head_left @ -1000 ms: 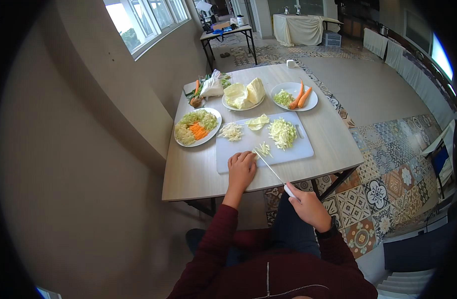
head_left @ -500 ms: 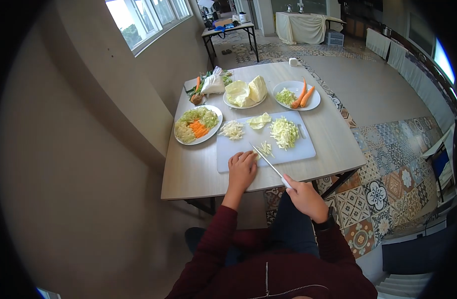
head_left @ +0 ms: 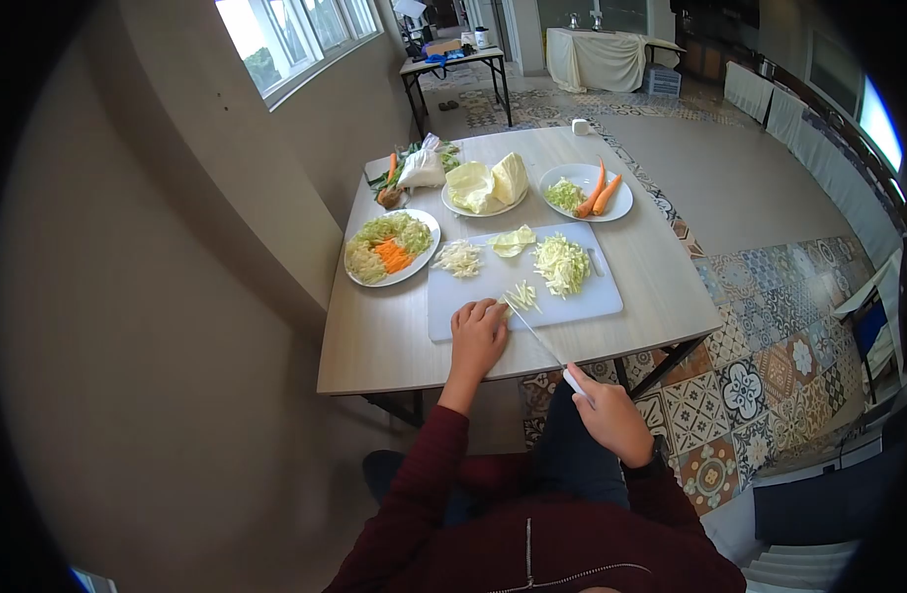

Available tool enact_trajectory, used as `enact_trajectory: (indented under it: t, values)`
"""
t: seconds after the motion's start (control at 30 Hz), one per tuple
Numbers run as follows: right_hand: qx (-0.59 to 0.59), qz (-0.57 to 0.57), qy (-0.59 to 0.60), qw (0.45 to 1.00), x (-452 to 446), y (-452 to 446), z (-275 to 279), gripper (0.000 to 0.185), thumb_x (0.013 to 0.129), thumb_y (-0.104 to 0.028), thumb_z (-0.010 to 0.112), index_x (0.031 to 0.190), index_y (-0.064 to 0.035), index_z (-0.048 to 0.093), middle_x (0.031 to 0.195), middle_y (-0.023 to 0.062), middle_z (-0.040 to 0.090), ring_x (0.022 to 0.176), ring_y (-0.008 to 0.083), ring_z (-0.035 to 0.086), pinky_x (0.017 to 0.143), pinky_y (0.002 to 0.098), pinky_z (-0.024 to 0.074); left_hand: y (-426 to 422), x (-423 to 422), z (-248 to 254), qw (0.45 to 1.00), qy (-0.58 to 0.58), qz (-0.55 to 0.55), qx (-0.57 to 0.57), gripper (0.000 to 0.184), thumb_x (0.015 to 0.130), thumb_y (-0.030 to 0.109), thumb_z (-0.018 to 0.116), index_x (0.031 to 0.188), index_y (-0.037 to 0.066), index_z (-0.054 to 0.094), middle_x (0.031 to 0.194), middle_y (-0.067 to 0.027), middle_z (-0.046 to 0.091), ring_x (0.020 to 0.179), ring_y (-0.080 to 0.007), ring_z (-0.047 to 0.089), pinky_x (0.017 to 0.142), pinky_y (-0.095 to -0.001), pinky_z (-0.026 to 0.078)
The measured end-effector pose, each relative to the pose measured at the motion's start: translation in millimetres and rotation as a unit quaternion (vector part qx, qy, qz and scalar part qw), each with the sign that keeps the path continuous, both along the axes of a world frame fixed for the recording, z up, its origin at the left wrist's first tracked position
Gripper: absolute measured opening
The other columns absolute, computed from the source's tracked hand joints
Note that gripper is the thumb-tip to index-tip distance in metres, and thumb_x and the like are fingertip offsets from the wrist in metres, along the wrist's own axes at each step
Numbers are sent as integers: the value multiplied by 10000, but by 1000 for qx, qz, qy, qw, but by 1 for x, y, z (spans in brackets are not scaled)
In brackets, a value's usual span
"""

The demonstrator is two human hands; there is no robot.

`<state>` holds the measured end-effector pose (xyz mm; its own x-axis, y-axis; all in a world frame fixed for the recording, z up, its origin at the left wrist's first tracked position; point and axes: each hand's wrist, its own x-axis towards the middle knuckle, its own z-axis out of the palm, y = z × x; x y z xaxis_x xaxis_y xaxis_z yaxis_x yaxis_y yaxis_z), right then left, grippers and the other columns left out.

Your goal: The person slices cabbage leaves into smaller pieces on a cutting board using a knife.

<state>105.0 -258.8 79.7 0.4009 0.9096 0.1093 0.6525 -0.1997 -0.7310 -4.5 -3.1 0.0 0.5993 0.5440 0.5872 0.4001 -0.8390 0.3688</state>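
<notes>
At the near side of the table point(head_left: 681, 296), a person's right hand point(head_left: 616, 425) is holding a knife point(head_left: 540, 339), fingers closing around its white handle just off the table edge. The blade is slanting away and leftward, its tip lying close beside the left fingertips. The left hand point(head_left: 479, 341), nearer to the food, is pressing on the cutting board point(head_left: 602, 302), fingers bunching narrowly, their tips covering a small pale piece point(head_left: 507, 308). The piece is lying beneath and just right of those tips, at the blade's far end; its long axis is too hidden to tell. It is showing only as a whitish-green edge, while thin cut strips point(head_left: 523, 296) are scattering loosely just beyond the blade. Farther across the board, a white-stripped pile point(head_left: 459, 259), a loose leaf point(head_left: 512, 241) and a shredded heap point(head_left: 562, 265) are sitting apart. Beyond, plates are holding orange and green shreds point(head_left: 394, 255), large cabbage leaves point(head_left: 473, 188) and whole carrots point(head_left: 608, 193), with a bag point(head_left: 423, 169) resting near greens.
</notes>
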Motion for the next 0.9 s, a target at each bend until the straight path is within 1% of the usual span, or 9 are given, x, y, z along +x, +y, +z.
enact_trajectory:
  t: [0.17,0.27,0.4,0.5,0.53,0.63,0.67,0.77,0.9]
  values:
    - [12,2,-8,1000,-1,-10,7,475,938,-125,607,1404,-43,564,897,293,671,833,464,662,757,519,521,-2,-2,5,1000,-7,-12,-23,310,841,124,661,1149,116,697,1218,-50,665,1178,-296,562,1047,-453,378]
    - [-67,-16,26,997,-1,-6,23,504,940,-127,608,1435,-62,537,1074,317,660,1008,458,654,843,425,536,-1,-2,3,1000,-1,-7,-20,297,840,123,665,1135,108,696,1216,-58,665,1181,-294,560,1046,-454,385]
    - [-22,-9,20,1000,-1,6,5,500,947,-124,603,1439,-70,537,1059,333,657,1028,464,650,850,421,533,-4,-3,3,999,-13,-1,-36,291,841,125,668,1130,104,696,1203,-64,665,1181,-290,561,1037,-451,399]
    - [38,-9,24,999,0,11,-13,478,958,-151,593,1424,-55,545,1041,311,668,975,482,638,841,503,523,-3,-4,2,999,-20,4,-34,279,847,129,666,1124,103,695,1177,-63,667,1164,-289,569,1025,-450,407]
    - [-14,-21,51,998,0,11,-13,483,976,-161,583,1443,-44,532,907,263,717,794,415,710,741,451,565,-3,-3,2,999,-24,3,-29,269,850,132,664,1116,101,694,1163,-60,667,1152,-288,572,1021,-452,409]
    - [-128,-44,211,968,-2,12,0,492,988,-161,579,1462,-44,523,731,151,698,593,234,696,598,358,566,-1,-2,1,999,-25,0,-23,257,856,137,663,1108,98,693,1156,-55,666,1147,-285,573,1022,-451,407]
    - [-93,-23,240,966,4,12,-14,499,990,-171,591,1471,-57,526,652,57,626,530,90,618,516,272,529,-1,-3,0,999,-21,-1,-24,255,857,137,663,1108,98,694,1159,-53,665,1151,-283,571,1024,-450,405]
    - [-98,-16,284,954,17,17,-23,495,985,-179,604,1459,-55,540,649,69,632,529,106,616,522,279,530,-2,-5,3,1000,-9,0,-28,293,861,135,663,1150,94,689,1206,-59,671,1200,-289,563,1040,-450,398]
    - [-108,-2,213,971,20,24,-14,437,999,-156,600,1420,-43,568,666,47,630,531,99,599,509,271,508,-3,-4,1,999,-17,1,-32,327,867,136,658,1192,96,674,1244,-57,666,1236,-292,552,1063,-453,384]
